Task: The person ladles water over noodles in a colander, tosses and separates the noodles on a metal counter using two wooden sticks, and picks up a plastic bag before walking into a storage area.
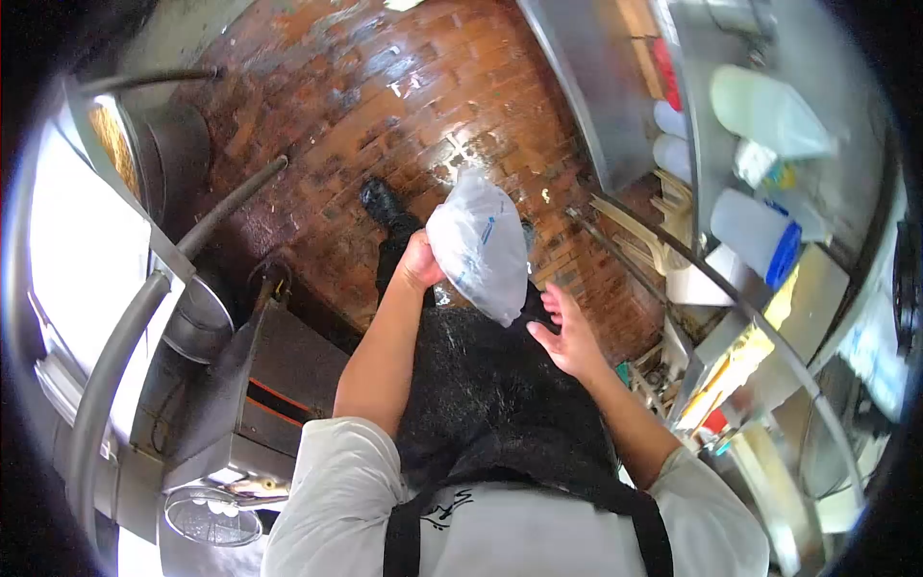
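A whitish, translucent plastic bag (481, 245) with small blue print hangs in front of my black apron (500, 394), above the floor. What the bag contains, if anything, cannot be made out. My left hand (421, 262) is closed on its left edge, the fingers partly hidden behind the plastic. Just right of the bag's lower tip, my right hand (569, 337) is open, thumb and fingers apart, holding nothing and seemingly not touching the bag.
Wet brick-coloured tiles (327, 125) cover the floor. On the left are a curved metal rail (120, 356), a dark steel appliance (288, 375) and a round wire strainer (212, 516). Steel shelving at right holds a blue-lidded container (755, 231) and a pale jug (769, 111).
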A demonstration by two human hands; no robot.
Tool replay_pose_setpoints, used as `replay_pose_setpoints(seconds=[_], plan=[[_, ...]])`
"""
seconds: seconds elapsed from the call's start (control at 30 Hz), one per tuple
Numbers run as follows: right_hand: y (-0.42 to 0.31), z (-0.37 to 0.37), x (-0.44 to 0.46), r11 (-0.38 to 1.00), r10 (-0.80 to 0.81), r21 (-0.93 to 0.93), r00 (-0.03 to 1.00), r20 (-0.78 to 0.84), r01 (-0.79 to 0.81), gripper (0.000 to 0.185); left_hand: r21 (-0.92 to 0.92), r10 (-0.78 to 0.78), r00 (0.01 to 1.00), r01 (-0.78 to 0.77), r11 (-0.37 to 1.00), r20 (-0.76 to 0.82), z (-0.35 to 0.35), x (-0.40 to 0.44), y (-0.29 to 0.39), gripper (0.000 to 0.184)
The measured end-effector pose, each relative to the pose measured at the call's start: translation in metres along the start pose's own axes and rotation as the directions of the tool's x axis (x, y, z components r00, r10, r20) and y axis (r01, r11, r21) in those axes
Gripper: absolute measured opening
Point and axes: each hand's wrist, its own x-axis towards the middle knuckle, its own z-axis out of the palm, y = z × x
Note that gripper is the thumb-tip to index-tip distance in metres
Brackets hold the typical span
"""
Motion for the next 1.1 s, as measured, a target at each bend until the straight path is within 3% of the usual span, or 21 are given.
replay_pose_setpoints(seconds=[0.13, 0.23, 0.27, 0.3, 0.33, 0.37, 0.43, 0.5, 0.53, 0.57, 0.6, 0.63, 0.7, 0.77, 0.8, 0.9, 0.97, 1.0, 1.03, 1.07, 1.1], plan=[[-0.021, -0.026, -0.037, 0.981, -0.076, 0.172, 0.993, -0.091, 0.091, 0.078, 0.095, -0.021, 0.999, 0.017, 0.995, 0.042, 0.062, -0.012, -0.052, 0.045], [-0.006, -0.059, -0.068, 0.962, -0.269, 0.0, 0.955, -0.123, 0.271, 0.072, 0.213, -0.064, 0.998, 0.057, 0.975, 0.023, 0.117, -0.027, -0.098, 0.044], [0.015, -0.071, -0.074, 0.877, -0.476, -0.051, 0.85, -0.226, 0.478, 0.046, 0.28, -0.041, 0.999, 0.043, 0.959, -0.012, 0.138, -0.03, -0.119, 0.044], [0.026, -0.087, -0.084, 0.939, -0.306, 0.075, 0.914, -0.266, 0.336, 0.038, 0.345, -0.016, 0.999, 0.03, 0.938, -0.043, 0.158, -0.032, -0.135, 0.043], [0.034, -0.103, -0.096, 0.96, -0.123, 0.211, 0.953, -0.277, 0.185, 0.031, 0.341, -0.214, 0.974, 0.178, 0.923, 0.07, 0.163, -0.035, -0.133, 0.023], [0.045, -0.119, -0.111, 0.936, 0.068, 0.351, 0.965, -0.255, 0.026, 0.027, 0.379, -0.23, 0.973, 0.204, 0.902, 0.023, 0.17, -0.033, -0.141, 0.015], [0.077, -0.155, -0.123, 0.684, 0.205, 0.729, 0.968, -0.142, -0.038, 0.027, 0.703, -0.077, 0.973, 0.209, 0.68, -0.215, 0.215, -0.044, -0.156, 0.023], [0.094, -0.19, -0.149, 0.778, 0.133, 0.628, 0.984, -0.115, -0.032, 0.028, 0.966, 0.233, 0.965, -0.17, 0.195, 0.123, 0.248, -0.046, -0.195, 0.037], [0.097, -0.204, -0.161, 0.843, 0.06, 0.538, 0.987, -0.152, 0.031, 0.028, 0.934, 0.294, 0.887, -0.339, -0.112, 0.357, 0.267, -0.044, -0.215, 0.044], [0.1, -0.218, -0.173, 0.894, -0.014, 0.437, 0.983, -0.185, 0.095, 0.028, 0.91, 0.192, 0.898, -0.412, 0.05, 0.396, 0.319, -0.069, -0.243, 0.055], [0.122, -0.22, -0.171, 0.93, -0.221, 0.237, 0.942, -0.253, 0.282, 0.027, 0.912, 0.054, 0.912, -0.402, -0.075, 0.407, 0.344, -0.076, -0.262, 0.053], [0.082, -0.251, -0.206, 0.929, -0.302, 0.142, 0.923, -0.238, 0.341, 0.032, 0.889, -0.078, 0.912, -0.41, -0.204, 0.403, 0.364, -0.077, -0.278, 0.052], [0.079, -0.262, -0.215, 0.851, -0.498, -0.101, 0.731, -0.466, 0.515, 0.048, 0.873, -0.297, 0.861, -0.467, -0.139, 0.413, 0.374, -0.059, -0.306, 0.05], [0.048, -0.275, -0.251, 0.826, -0.528, -0.238, 0.553, -0.645, 0.511, 0.062, 0.96, -0.211, 0.967, -0.086, 0.268, 0.146, 0.414, -0.061, -0.329, 0.048], [0.042, -0.281, -0.26, 0.793, -0.573, -0.288, 0.496, -0.652, 0.538, 0.066, 0.876, -0.215, 0.976, 0.123, 0.466, -0.022, 0.429, -0.063, -0.334, 0.048], [0.039, -0.291, -0.272, 0.797, -0.572, -0.217, 0.591, -0.568, 0.563, 0.061, 0.968, -0.457, 0.889, 0.139, 0.207, -0.03, 0.457, -0.057, -0.321, 0.044], [0.053, -0.289, -0.274, 0.866, -0.454, -0.196, 0.563, -0.69, 0.459, 0.052, 0.932, -0.466, 0.879, -0.079, -0.355, -0.104, 0.522, -0.067, -0.307, 0.047], [0.059, -0.291, -0.272, 0.882, -0.397, -0.166, 0.505, -0.766, 0.441, 0.051, 0.804, -0.443, 0.897, -0.269, -0.53, 0.008, 0.534, -0.045, -0.295, 0.062], [0.063, -0.292, -0.274, 0.896, -0.333, -0.132, 0.444, -0.832, 0.423, 0.049, 0.823, -0.248, 0.964, -0.217, -0.526, 0.096, 0.594, -0.079, -0.309, 0.078], [0.065, -0.292, -0.278, 0.914, -0.24, -0.063, 0.41, -0.88, 0.4, 0.048, 0.783, -0.139, 0.906, -0.416, -0.463, 0.399, 0.593, -0.054, -0.305, 0.092], [0.065, -0.291, -0.281, 0.923, -0.149, 0.006, 0.373, -0.916, 0.384, 0.047, 0.732, -0.116, 0.812, -0.569, -0.375, 0.572, 0.63, -0.062, -0.32, 0.1]])
